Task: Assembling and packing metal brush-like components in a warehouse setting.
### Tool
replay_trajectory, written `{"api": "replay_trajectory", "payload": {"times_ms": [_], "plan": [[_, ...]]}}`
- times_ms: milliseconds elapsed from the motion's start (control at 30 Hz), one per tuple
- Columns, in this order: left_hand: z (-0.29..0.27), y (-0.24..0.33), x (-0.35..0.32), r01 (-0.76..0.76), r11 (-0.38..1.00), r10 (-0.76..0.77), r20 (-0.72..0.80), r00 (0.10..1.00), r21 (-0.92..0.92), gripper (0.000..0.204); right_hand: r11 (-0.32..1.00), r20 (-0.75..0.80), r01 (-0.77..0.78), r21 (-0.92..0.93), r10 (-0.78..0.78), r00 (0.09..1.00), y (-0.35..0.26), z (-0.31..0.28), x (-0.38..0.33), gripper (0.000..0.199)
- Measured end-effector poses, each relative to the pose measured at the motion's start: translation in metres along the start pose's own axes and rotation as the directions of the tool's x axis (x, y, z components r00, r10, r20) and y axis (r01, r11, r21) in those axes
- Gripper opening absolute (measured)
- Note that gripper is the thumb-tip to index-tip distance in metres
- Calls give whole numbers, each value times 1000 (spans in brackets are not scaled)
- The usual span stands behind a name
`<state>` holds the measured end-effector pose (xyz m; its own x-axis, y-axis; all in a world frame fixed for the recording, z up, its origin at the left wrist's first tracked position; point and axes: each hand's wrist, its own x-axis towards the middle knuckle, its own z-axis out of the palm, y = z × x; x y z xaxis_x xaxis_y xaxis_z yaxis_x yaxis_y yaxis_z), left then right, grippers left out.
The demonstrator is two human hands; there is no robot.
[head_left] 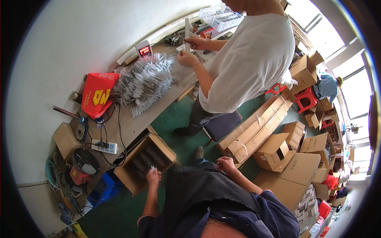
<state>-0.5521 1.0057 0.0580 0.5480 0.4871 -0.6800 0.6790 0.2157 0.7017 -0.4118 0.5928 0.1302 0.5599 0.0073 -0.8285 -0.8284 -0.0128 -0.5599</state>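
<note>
Lower centre, left hand [153,175] fingers pinch a small white piece [152,168] just right of the open cardboard box [143,162]; right hand [225,163] fisted, farther off

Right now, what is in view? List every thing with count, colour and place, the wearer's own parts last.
Open cardboard box: one, brown, floor under left hand.
Workbench: one, pale, along wall.
Heap of thin pieces: one, silvery, on bench.
Bag: one, red, bench left.
Power strip: one, white, bench edge.
Co-worker: one, white shirt, standing at bench.
Wire basket: one, white, top.
Cartons: many, brown, floor right.
Stools: red, right.
Left hand: pinching a small white piece.
Right hand: closed, on knee.
</note>
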Motion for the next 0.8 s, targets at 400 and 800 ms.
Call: {"api": "replay_trajectory", "payload": {"times_ms": [400, 800], "plan": [[27, -86, -46, 96, 897, -69, -76, 995, 432, 27, 998, -39, 64, 27, -63, 997, -73, -78, 85, 17], [53, 0, 84, 15, 964, -21, 21, 1000, 266, 22, 1000, -68, -23, -2, 23, 997, -66, -52, 99, 19]]}}
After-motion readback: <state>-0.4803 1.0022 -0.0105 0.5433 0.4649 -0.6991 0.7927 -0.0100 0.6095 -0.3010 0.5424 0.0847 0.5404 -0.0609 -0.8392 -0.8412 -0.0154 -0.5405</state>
